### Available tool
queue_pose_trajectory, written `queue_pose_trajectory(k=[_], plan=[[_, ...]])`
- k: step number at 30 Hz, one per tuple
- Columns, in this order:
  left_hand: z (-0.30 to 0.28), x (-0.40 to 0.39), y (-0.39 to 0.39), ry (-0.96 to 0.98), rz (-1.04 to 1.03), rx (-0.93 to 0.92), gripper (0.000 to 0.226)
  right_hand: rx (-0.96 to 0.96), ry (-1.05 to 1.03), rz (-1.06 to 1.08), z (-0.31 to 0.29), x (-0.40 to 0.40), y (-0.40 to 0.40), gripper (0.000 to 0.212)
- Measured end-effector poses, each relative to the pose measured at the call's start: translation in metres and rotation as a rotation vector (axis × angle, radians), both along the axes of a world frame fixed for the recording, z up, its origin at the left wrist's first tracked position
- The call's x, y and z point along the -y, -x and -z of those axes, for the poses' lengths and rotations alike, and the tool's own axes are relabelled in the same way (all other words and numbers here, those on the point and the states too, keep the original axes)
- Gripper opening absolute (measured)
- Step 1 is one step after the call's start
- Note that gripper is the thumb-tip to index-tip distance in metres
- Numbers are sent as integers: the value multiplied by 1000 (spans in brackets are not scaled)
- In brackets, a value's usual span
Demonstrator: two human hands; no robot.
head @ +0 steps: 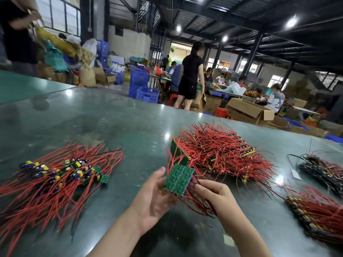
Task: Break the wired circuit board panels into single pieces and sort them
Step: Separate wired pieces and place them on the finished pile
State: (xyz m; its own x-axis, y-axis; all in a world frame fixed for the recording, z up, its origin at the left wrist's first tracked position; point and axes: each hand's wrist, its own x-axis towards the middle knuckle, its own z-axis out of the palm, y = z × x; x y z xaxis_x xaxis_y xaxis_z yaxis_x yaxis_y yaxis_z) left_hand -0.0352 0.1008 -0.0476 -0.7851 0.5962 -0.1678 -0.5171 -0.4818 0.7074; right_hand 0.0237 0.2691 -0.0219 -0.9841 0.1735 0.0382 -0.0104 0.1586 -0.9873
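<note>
now green panel (177,179) between hands, left hand (155,198) cradling, right hand (213,194) pinching its edge

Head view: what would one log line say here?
left hand: open, supporting green panel | right hand: gripping panel | singles pile: left

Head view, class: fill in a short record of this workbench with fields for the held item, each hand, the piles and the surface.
held item: green circuit board panel, solder side up, red wires trailing
left hand: open, fingers supporting the panel's left edge
right hand: grips the panel's right edge
left pile: single boards with red wires
centre pile: unbroken wired panels
surface: glossy green table
</note>
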Motion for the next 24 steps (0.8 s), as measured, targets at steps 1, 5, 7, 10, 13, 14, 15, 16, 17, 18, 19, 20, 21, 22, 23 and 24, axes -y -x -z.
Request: queue_pose_trajectory(k=[1, 5, 7, 10, 13, 14, 15, 16, 17, 18, 19, 20, 21, 22, 23, 24], plan=[[1, -2, -3, 38, 19, -27, 43, 25, -19, 5, 1, -1, -1, 19], [3, -7, -10, 82, -29, -64, 42, 12, 29, -7, -4, 3, 0, 21], [1, -6, -12, 67, -33, -116, 48, -73, -53, 37, -7, 7, -2, 20], [-1, -7, -15, 57, -71, -205, 47, -178, -187, 114, -10, 9, -6, 16], [-2, -9, -18, 41, -109, -244, 44, -165, -204, 94, -13, 13, -9, 16], [-2, -9, -18, 34, -119, -256, 42, -160, -204, 91, -12, 14, -9, 13], [-2, -9, -19, 28, -131, -269, 40, -157, -205, 94, -12, 15, -10, 10], [-1, -10, -19, 21, -147, -280, 38, -154, -205, 99, -12, 15, -10, 8], [0, -12, -19, 11, -173, -287, 36, -150, -199, 103, -12, 16, -10, 8], [1, -13, -20, -4, -212, -288, 36, -149, -183, 109, -11, 17, -9, 8], [2, -15, -20, -15, -259, -291, 38, -150, -155, 118, -11, 18, -9, 8], [3, -17, -21, -18, -298, -298, 41, -160, -116, 129, -11, 19, -9, 9], [4, -18, -22, -9, -321, -313, 44, -171, -71, 141, -10, 21, -9, 10], [5, -19, -23, 5, -330, -329, 45, -179, -36, 149, -9, 22, -9, 11], [6, -20, -24, 19, -334, -339, 44, -180, -14, 148, -8, 25, -9, 12], [6, -21, -24, 28, -339, -337, 42, -175, 2, 141, -7, 27, -9, 12]])
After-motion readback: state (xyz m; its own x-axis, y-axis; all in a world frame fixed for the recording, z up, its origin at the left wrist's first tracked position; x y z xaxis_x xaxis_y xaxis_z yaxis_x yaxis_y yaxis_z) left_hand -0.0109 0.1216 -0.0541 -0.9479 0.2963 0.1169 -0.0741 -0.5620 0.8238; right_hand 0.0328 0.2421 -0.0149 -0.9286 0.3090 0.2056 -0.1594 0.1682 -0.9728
